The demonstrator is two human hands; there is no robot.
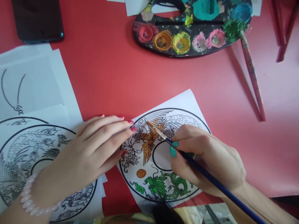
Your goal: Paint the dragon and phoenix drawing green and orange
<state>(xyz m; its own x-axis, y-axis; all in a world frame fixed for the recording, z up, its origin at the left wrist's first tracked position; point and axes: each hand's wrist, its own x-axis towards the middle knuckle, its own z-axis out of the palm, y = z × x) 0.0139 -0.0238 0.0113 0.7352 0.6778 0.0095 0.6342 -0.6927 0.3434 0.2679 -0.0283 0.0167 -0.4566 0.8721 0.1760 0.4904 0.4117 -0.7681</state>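
My right hand (205, 158) is closed round a thin blue-handled paintbrush (210, 179). Its tip rests on the orange bird in a round printed drawing on a white sheet (182, 101). A green dragon is coloured in at the bottom of that circle. My left hand (93, 149) lies flat with fingers stretched out, pressing the sheet's left edge, with a pale bead bracelet on the wrist.
A black paint palette (191, 28) with pink, orange, yellow, green and blue paint sits at the back of the red table (107, 74). A second brush (252, 74) leans on the palette's right end. More printed sheets (32, 93) lie at left, and a dark phone (37, 20) at back left.
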